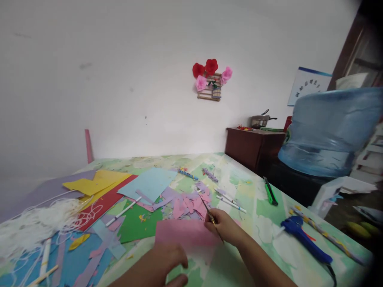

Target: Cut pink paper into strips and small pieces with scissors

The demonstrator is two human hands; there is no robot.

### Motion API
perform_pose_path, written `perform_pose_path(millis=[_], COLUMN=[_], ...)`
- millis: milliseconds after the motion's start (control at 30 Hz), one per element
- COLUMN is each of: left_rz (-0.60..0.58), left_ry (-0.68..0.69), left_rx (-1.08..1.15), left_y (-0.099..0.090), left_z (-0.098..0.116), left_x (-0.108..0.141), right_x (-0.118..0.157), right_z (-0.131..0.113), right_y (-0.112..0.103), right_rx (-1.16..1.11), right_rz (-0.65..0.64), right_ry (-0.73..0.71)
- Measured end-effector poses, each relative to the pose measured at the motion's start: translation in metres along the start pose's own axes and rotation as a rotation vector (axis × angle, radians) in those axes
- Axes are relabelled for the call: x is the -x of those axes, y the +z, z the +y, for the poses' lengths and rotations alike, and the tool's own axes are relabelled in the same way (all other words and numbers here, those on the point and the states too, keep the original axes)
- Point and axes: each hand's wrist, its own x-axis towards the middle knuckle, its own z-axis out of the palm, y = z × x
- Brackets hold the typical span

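While right hand grips slender tool — left hand unclenched by pink paper.

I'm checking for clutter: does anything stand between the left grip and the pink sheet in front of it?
Nothing visible stands between the left grip and the pink sheet; the pink scraps lie beyond its far edge.

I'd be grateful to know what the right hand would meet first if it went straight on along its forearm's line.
Most likely the pink paper scraps, ahead and left of the right hand; its height is unclear, so it might pass over them.
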Motion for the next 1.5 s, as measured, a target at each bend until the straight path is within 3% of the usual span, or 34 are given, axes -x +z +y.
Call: perform_pose_path(millis=[100, 167, 267, 367, 500, 567, 667, 767, 867, 967, 1067, 1167, 1333, 1500], left_rz=[0.088, 0.122, 0.024, -0.082, 0.053, -0.068, -0.23, -0.198, -0.059, 0.165, 0.248, 0.268, 0.32, 0.312], left_ry=[0.109, 0.121, 0.037, 0.024, 0.091, 0.097, 0.057, 0.024, -0.043, -0.216, -0.342, -0.375, -0.338, -0.392], left_rx=[-0.247, -0.296, -0.29, -0.305, -0.407, -0.439, -0.447, -0.461, -0.408, -0.076, 0.301, 0.485, 0.487, 0.327], left_y=[-0.004, -0.001, 0.007, 0.011, 0.011, 0.009, 0.009, 0.005, -0.003, -0.012, -0.017, -0.014, -0.007, -0.011], left_z=[-0.002, -0.009, -0.022, -0.026, -0.016, -0.01, -0.005, -0.004, -0.003, -0.002, -0.003, -0.006, -0.011, -0.007], left_x=[-0.036, -0.06, -0.089, -0.107, -0.12, -0.124, -0.126, -0.121, -0.113, -0.105, -0.099, -0.093, -0.084, -0.075], right_x=[0.0, -0.001, -0.004, -0.006, -0.004, -0.003, -0.003, -0.004, -0.004, -0.001, 0.004, 0.009, 0.013, 0.014], right_z=[0.012, 0.019, 0.03, 0.036, 0.035, 0.034, 0.035, 0.038, 0.039, 0.034, 0.027, 0.022, 0.017, 0.012], right_y=[-0.004, -0.006, -0.008, -0.011, -0.017, -0.019, -0.019, -0.018, -0.016, -0.014, -0.01, -0.005, -0.003, -0.005], right_rx=[-0.05, -0.098, -0.104, -0.115, -0.168, -0.188, -0.187, -0.133, -0.034, 0.074, 0.171, 0.32, 0.466, 0.492], right_rz=[-0.005, 0.011, 0.049, 0.064, 0.028, 0.0, 0.017, 0.145, 0.294, 0.33, 0.269, 0.133, -0.079, -0.186], right_ry=[0.038, 0.072, 0.112, 0.123, 0.126, 0.127, 0.132, 0.141, 0.147, 0.141, 0.102, 0.036, 0.021, 0.021])
